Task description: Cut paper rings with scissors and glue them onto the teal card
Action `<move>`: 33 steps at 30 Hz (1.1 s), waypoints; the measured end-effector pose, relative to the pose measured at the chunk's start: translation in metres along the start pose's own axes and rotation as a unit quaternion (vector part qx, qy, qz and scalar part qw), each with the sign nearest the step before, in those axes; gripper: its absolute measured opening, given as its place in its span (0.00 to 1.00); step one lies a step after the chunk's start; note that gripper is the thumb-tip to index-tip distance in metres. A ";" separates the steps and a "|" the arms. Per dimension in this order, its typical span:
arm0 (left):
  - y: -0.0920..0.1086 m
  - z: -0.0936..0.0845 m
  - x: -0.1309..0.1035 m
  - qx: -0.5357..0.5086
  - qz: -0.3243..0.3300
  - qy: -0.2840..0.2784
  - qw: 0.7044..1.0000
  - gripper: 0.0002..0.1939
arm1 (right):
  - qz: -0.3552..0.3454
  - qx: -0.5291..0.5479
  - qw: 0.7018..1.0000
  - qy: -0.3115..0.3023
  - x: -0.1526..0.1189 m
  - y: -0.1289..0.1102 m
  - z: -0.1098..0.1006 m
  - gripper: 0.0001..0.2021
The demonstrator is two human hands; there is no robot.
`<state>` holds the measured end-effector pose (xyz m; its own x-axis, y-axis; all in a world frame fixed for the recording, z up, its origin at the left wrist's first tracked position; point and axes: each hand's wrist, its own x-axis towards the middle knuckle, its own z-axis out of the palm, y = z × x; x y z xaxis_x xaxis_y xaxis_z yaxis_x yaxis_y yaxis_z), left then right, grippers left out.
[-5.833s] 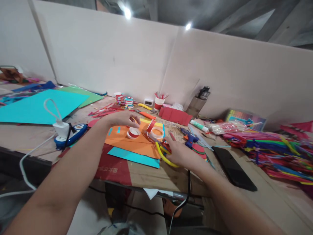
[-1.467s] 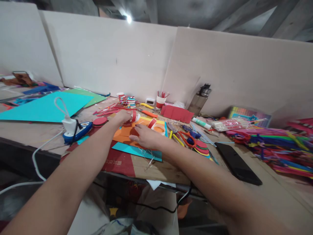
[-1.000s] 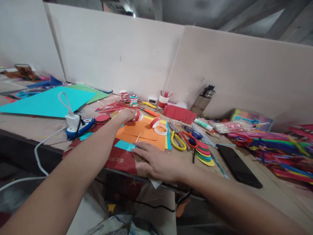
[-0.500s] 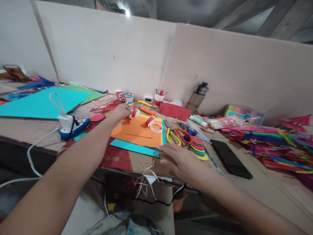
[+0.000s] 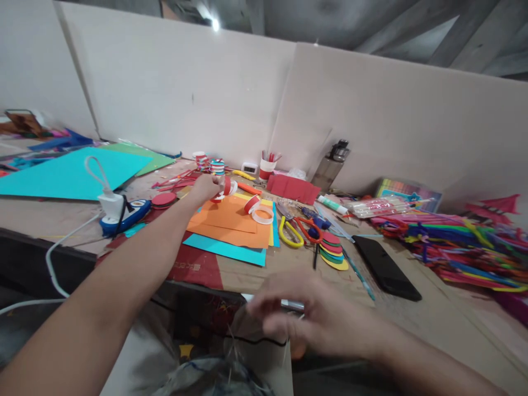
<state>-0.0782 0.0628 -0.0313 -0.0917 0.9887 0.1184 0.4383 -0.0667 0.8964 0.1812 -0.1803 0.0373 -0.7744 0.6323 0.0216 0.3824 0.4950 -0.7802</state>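
My left hand [image 5: 206,188] reaches to the far side of the stacked papers, with its fingers closed on a red and white ring [image 5: 226,187]. Beneath it lie orange paper sheets [image 5: 231,223], over blue and yellow ones. A second red and white ring [image 5: 252,204] tilts against a white ring [image 5: 263,214] on the sheets. My right hand [image 5: 301,308], smeared by motion, hangs at the table's front edge. Its thumb and fingers are apart, and I see nothing held between them. Thin pale scraps [image 5: 232,349] appear blurred below the edge.
Yellow-handled scissors [image 5: 291,233], orange-handled scissors [image 5: 309,230] and stacked coloured paper shapes [image 5: 333,252] lie right of the sheets. Further right are a black phone [image 5: 388,268] and bundled pipe cleaners [image 5: 457,242]. A blue iron-like device [image 5: 126,216] with a white cable sits at left.
My right hand has moved down and towards me, off the table's front edge. The pale scraps have dropped lower. My left hand stays at the ring.
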 end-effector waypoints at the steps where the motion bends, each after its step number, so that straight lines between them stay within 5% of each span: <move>1: 0.001 0.002 -0.001 -0.020 0.001 0.004 1.000 0.02 | 0.009 -0.010 0.998 0.069 0.009 0.007 -0.005 0.10; 4: 0.006 0.008 -0.006 -0.065 -0.004 -0.024 0.998 0.02 | 0.036 0.025 0.967 0.252 0.046 0.032 -0.021 0.12; 7: 0.014 0.014 -0.016 -0.047 0.015 -0.053 0.997 0.01 | 0.078 0.071 0.938 0.329 0.091 0.056 -0.033 0.15; 11: 0.025 0.025 -0.033 -0.033 0.099 -0.097 0.990 0.03 | 0.130 0.192 0.909 0.347 0.132 0.083 -0.034 0.13; 15: 0.031 0.034 -0.044 -0.034 0.147 -0.154 0.977 0.05 | 0.112 0.270 0.891 0.347 0.135 0.099 -0.030 0.06; 24: 0.034 0.022 -0.040 -0.151 0.057 -0.144 0.976 0.03 | 0.085 0.288 0.897 0.325 0.122 0.102 -0.031 0.07; 27: 0.034 0.020 -0.038 -0.181 0.039 -0.157 0.970 0.06 | 0.096 0.221 0.916 0.321 0.122 0.103 -0.031 0.05; 30: 0.032 0.019 -0.036 -0.186 0.034 -0.150 0.970 0.05 | 0.072 0.001 0.937 0.343 0.118 0.105 -0.032 0.03; 33: 0.032 0.017 -0.035 -0.183 0.027 -0.126 0.975 0.07 | 0.035 -0.215 0.924 0.314 0.115 0.106 -0.030 0.04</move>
<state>-0.0458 0.0280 -0.0139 0.1648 0.9810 0.1026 0.0829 -0.1175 0.9896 0.1479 -0.0374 -0.0246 -0.3460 0.8261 0.4448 0.6895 0.5454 -0.4766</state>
